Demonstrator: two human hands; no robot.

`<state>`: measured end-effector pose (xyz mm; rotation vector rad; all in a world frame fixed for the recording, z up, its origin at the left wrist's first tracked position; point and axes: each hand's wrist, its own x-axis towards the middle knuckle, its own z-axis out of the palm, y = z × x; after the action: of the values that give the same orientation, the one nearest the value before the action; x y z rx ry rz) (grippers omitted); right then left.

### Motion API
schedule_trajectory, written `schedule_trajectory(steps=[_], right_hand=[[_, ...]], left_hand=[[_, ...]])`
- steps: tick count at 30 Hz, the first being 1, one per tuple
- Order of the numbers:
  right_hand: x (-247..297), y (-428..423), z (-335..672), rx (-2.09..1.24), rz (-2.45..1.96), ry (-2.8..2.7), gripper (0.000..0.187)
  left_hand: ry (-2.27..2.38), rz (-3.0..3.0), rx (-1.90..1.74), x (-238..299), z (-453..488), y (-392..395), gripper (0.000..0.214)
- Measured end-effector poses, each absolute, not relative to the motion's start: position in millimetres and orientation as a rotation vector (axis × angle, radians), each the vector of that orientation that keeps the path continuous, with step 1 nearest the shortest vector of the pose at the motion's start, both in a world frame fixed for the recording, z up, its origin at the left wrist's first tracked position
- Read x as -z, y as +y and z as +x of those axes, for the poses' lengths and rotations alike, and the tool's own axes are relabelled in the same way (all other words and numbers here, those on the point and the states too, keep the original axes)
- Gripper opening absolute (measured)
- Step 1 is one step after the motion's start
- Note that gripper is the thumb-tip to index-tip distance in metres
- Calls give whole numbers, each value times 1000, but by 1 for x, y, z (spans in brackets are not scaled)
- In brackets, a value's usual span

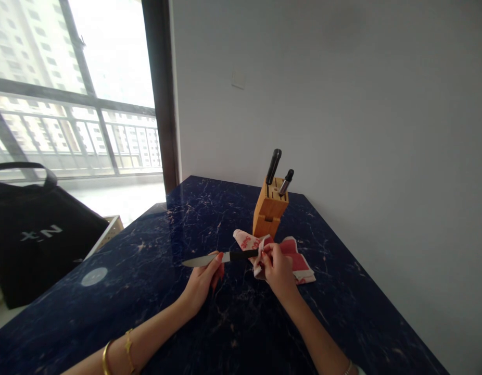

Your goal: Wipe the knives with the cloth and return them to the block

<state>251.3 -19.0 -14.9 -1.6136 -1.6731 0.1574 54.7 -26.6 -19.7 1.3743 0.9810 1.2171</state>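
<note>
A knife (213,258) with a silver blade and a black handle lies level above the dark blue marbled table (155,271), tip pointing left. My left hand (204,284) pinches the blade near where it meets the handle. My right hand (278,271) is closed around a red and white cloth (299,263) that wraps the handle end. Most of the cloth lies on the table under and behind that hand. Behind the cloth stands a wooden knife block (269,211) with two dark-handled tools sticking up from its slots.
A black tote bag (34,234) sits beside the table's left edge. A pale round mark (94,276) shows on the tabletop at left. A grey wall runs along the table's far and right sides. A large window fills the upper left.
</note>
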Motion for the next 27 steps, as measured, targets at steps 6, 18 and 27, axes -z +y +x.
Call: schedule_trajectory(steps=[6,18,27], right_hand=[[15,-20,250,-118,-1601,-1675,10],[20,-17,253,-206,-1611,-1586,11],[18,-21,247,-91,-1655,-1745,12]], left_hand=[[1023,1403,-1183,16,55,-29,39],[982,1396,-1113,14,57,-29,39],[1071,1405,-1178,18,56,-26,39]])
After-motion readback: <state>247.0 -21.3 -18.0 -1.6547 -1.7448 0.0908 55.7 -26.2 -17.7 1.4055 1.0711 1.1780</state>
